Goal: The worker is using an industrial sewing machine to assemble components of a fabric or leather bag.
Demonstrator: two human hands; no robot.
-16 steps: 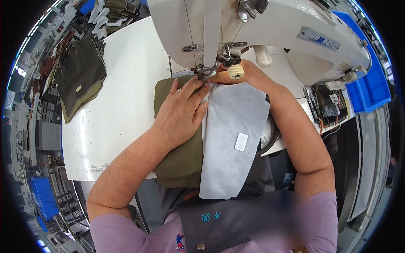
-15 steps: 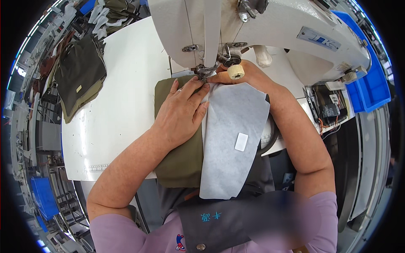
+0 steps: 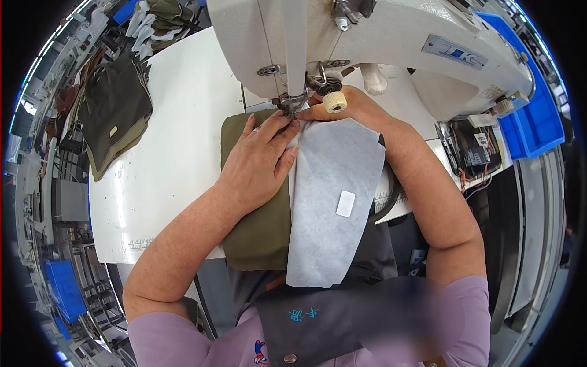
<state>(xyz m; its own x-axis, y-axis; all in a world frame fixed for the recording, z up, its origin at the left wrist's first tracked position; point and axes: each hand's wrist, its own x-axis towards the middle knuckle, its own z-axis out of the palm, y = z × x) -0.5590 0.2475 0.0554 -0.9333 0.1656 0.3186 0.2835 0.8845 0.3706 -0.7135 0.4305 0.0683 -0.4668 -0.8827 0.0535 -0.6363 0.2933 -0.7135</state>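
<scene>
An olive-green fabric piece (image 3: 257,244) lies on the white sewing table, with a pale grey-white panel (image 3: 321,238) along its right side. On that panel is a small white rectangular patch (image 3: 345,204). My left hand (image 3: 260,159) rests on the cloth with fingers stretched toward the presser foot (image 3: 292,103) and thumb apart. Beyond the panel's far edge, my right hand (image 3: 361,110) reaches in from the right, thumb and forefinger at the cloth beside the foot. The machine's cream knob (image 3: 334,102) hides part of it. The cloth's far edge sits at the foot.
The sewing machine's arm (image 3: 391,30) spans the far side above my hands. Dark and olive fabric pieces (image 3: 116,92) lie stacked at the table's left. A blue bin (image 3: 538,131) stands at far right, beside a small tray (image 3: 474,147) of tools and dark items.
The whole view has shifted slightly, so machine, cloth and arms appear a little further left. Relative to the presser foot, my hands and the cloth have hardly moved.
</scene>
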